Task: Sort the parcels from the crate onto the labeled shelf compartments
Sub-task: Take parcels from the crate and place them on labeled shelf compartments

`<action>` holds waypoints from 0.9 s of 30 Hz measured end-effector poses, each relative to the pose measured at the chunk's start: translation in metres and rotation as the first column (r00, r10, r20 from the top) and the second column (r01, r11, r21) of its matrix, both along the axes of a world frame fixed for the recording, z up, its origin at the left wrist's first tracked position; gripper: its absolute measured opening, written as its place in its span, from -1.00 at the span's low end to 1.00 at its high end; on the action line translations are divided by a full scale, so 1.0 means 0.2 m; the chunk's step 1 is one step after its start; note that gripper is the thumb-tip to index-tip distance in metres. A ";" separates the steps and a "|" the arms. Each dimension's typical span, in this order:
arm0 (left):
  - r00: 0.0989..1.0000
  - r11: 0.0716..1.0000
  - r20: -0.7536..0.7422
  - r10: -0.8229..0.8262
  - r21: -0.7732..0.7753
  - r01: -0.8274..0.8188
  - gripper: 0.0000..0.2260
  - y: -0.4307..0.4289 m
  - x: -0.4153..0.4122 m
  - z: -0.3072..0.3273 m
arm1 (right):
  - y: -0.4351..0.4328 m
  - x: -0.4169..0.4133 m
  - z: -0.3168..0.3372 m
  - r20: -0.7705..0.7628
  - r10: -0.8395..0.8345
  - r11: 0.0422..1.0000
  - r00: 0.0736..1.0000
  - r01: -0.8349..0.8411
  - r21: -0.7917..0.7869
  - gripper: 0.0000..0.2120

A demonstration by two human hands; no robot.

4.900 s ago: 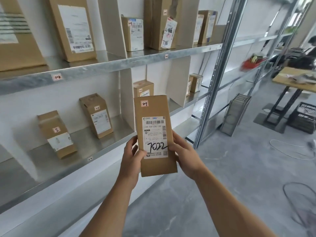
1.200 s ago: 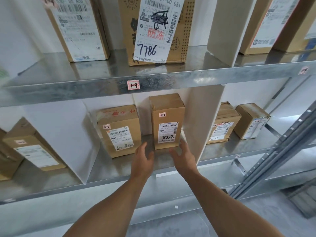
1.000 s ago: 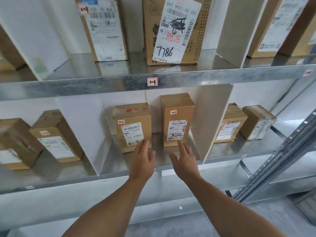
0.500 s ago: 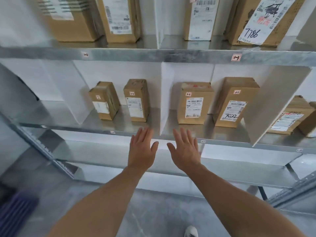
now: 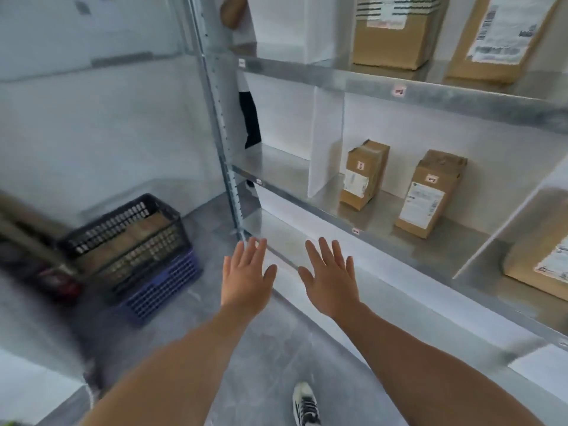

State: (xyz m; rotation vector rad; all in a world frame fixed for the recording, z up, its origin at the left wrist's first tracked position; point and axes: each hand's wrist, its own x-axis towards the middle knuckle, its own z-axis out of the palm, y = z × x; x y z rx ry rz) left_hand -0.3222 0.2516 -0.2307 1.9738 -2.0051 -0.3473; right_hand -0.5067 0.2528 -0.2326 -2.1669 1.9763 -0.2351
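Note:
My left hand [image 5: 246, 276] and my right hand [image 5: 330, 278] are stretched out in front of me with straight, spread fingers and hold nothing. A black crate [image 5: 123, 233] with brown parcels inside stands on a blue crate [image 5: 163, 287] on the floor at the left, well away from both hands. On the right runs the metal shelf [image 5: 384, 238] with white dividers. Two brown parcels [image 5: 364, 175] [image 5: 428, 192] stand upright in one middle compartment. Larger parcels [image 5: 390, 32] stand on the shelf above.
A steel upright post [image 5: 218, 124] marks the shelf's left end, with a person's dark trousers [image 5: 250, 118] behind it. Grey concrete floor [image 5: 276, 348] lies below my arms, and my shoe [image 5: 304, 404] shows at the bottom. Blurred dark objects [image 5: 37, 265] sit left of the crates.
After the 7022 parcel was set on the shelf and released, my view has swung left along the shelf. The crates have come into sight. Both hands stay open and have drawn back from the shelf.

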 end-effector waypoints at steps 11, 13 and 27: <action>0.937 0.925 0.062 0.344 0.148 -0.350 -0.41 -0.46 0.71 0.03 | -0.76 0.78 -0.03 0.079 0.360 0.932 0.930 -0.362 0.008 -0.43; 0.912 0.898 0.048 0.408 0.161 -0.410 -0.41 -0.55 0.81 0.03 | -0.91 0.90 -0.02 0.082 0.408 0.912 0.909 -0.410 0.015 -0.43; 0.692 0.680 -0.046 0.721 0.244 -0.692 -0.43 -0.86 1.50 -0.13 | -1.42 1.79 -0.10 0.061 0.672 0.733 0.738 -0.675 0.084 -0.42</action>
